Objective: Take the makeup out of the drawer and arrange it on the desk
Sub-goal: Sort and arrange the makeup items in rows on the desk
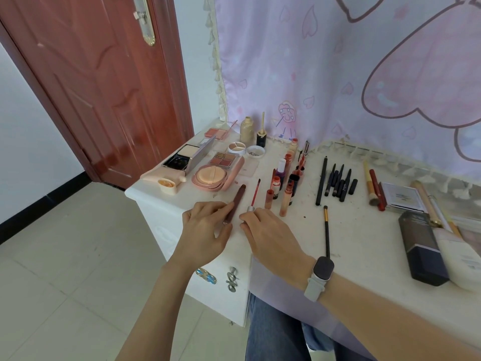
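Both forearms reach over the white desk (364, 230). On the left hand (205, 227) the fingertips pinch a dark brown slim lip tube (235, 204), which lies on the desk near the front left edge. Just beside it, the right hand (270, 238) pinches the silver cap of a thin red-tipped lip wand (254, 195), with the tip pointing away. Both pieces look light, stiff and smooth, so they may roll or slip. I think it is better to hold the tube around its middle and the wand only by its cap, because the wet tip can smear the desk.
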Motion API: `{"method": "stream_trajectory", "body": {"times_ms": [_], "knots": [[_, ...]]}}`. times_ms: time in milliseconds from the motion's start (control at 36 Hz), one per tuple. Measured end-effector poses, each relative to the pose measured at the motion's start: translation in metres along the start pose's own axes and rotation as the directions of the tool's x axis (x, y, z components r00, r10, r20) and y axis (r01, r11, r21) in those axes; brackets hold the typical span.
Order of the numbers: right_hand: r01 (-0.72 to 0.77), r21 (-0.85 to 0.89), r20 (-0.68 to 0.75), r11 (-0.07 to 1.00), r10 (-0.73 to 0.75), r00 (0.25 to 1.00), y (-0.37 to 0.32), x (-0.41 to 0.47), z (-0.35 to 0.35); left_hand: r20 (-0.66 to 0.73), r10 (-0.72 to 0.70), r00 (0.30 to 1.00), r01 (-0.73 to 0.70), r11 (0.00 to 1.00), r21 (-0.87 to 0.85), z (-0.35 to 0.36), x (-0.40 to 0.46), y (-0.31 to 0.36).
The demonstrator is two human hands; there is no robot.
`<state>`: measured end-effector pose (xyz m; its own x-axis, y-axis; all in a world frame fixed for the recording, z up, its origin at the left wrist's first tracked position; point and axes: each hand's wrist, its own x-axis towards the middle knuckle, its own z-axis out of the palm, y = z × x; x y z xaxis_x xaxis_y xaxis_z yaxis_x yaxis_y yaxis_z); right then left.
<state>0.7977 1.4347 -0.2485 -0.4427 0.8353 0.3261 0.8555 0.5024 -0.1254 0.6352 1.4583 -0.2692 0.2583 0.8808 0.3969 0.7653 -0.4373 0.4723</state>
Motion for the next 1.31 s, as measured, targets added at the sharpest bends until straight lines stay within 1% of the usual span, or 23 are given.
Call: {"method": "stream_trajectory", "body": {"times_ms": [56, 111, 167, 250, 389, 444, 528, 611, 667, 861, 1306], "knots": [[-0.024, 0.004, -0.043, 1.000, 0.025, 0.999, 0.000, -0.001, 0.001, 0.024, 0.032, 0.999, -0.033, 0.999, 0.036, 0.000, 0.001, -0.005], [-0.030, 0.014, -0.125, 0.999, 0.032, 0.992, -0.001, -0.001, 0.000, 0.043, 0.038, 0.998, -0.041, 0.998, 0.050, 0.000, 0.004, -0.007], [-0.018, 0.043, -0.153, 0.999, 0.024, 0.988, -0.002, -0.001, 0.000, 0.053, 0.034, 0.998, -0.037, 0.998, 0.051, 0.001, 0.006, -0.006], [-0.005, 0.049, -0.117, 0.999, 0.011, 0.993, 0.001, 0.001, 0.001, 0.057, 0.028, 0.998, -0.030, 0.999, 0.046, 0.002, 0.011, -0.005], [0.004, 0.016, 0.021, 1.000, -0.004, 1.000, 0.002, 0.005, 0.003, 0.051, -0.012, 0.999, 0.011, 1.000, 0.009, 0.005, 0.014, -0.006], [0.010, 0.010, 0.028, 1.000, -0.010, 1.000, 0.005, 0.005, 0.007, 0.059, -0.021, 0.998, 0.021, 1.000, 0.010, 0.005, 0.015, -0.006], [0.007, 0.029, 0.000, 1.000, -0.007, 1.000, 0.004, 0.004, 0.006, 0.080, -0.024, 0.997, 0.023, 1.000, 0.016, 0.005, 0.018, -0.007], [-0.015, 0.084, -0.094, 0.996, 0.023, 0.995, 0.002, 0.004, 0.004, 0.089, -0.028, 0.996, 0.027, 1.000, 0.015, 0.006, 0.019, -0.007], [-0.029, 0.122, -0.125, 0.992, 0.045, 0.991, 0.000, 0.004, 0.003, 0.088, -0.032, 0.996, 0.031, 0.999, 0.010, 0.006, 0.019, -0.007], [-0.024, 0.127, -0.150, 0.992, 0.043, 0.988, 0.000, 0.004, 0.004, 0.068, -0.052, 0.996, 0.053, 0.999, -0.009, 0.008, 0.019, -0.007], [-0.034, 0.141, -0.159, 0.989, 0.057, 0.986, 0.001, 0.005, 0.005, 0.039, -0.087, 0.995, 0.090, 0.994, -0.064, 0.009, 0.020, -0.005]]}}
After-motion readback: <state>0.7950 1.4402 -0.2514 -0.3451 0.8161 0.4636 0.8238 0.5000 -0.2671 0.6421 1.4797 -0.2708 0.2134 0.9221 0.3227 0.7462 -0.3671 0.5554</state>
